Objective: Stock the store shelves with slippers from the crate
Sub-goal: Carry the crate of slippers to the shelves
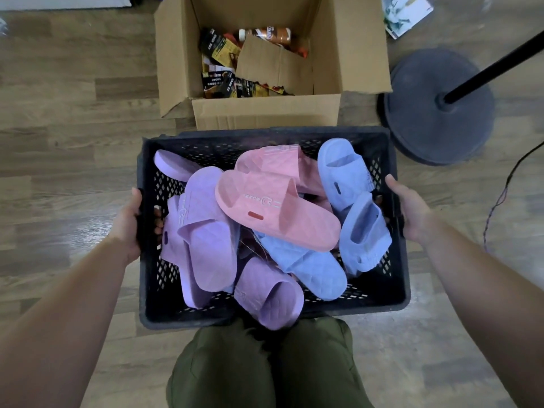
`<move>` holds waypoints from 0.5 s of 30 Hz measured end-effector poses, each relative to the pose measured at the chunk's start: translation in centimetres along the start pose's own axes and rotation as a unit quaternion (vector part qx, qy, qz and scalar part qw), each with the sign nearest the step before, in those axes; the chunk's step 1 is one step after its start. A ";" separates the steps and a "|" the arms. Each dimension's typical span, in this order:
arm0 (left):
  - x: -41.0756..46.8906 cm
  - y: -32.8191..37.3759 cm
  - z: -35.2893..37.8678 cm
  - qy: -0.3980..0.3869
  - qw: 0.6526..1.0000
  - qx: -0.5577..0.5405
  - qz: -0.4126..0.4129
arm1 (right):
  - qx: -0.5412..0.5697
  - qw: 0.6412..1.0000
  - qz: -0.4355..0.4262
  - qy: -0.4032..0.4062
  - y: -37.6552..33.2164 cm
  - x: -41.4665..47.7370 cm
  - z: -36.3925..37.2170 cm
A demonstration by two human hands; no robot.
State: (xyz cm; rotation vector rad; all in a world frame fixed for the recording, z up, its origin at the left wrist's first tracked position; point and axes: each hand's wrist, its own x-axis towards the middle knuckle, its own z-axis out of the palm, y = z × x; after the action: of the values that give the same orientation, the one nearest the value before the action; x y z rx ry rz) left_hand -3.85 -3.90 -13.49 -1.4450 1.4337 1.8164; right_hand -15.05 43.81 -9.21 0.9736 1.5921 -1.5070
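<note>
A black perforated plastic crate (394, 293) is held in front of my body, above the wooden floor. It is piled with several foam slippers: purple ones (206, 240) on the left, pink ones (273, 213) in the middle, blue ones (362, 231) on the right. One purple slipper (268, 293) hangs over the near rim. My left hand (126, 228) grips the crate's left wall, fingers through the handle slot. On the opposite wall, my right hand (409, 210) grips the rim. No shelf is in view.
An open cardboard box (265, 113) with packets and a bottle stands on the floor just beyond the crate. A round black stand base (435, 110) with a pole sits at the right, a thin cable (500, 198) trailing near it. Papers (406, 13) lie top right.
</note>
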 end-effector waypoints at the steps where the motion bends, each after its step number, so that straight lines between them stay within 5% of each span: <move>1: -0.9 0.4 -0.1 0.004 1.000 -0.003 0.003 | -0.001 1.000 0.001 0.004 -0.5 -0.8 0.0; 15: -29.5 6.7 -8.3 0.039 0.995 -0.096 0.006 | -0.054 0.998 -0.013 -0.025 -9.9 -26.4 3.9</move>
State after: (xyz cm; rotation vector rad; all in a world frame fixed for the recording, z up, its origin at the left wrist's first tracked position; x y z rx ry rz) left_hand 5.83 -5.99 16.31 -1.6198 1.3349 1.9716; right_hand -11.97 38.55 18.56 0.8528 1.6388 -1.4351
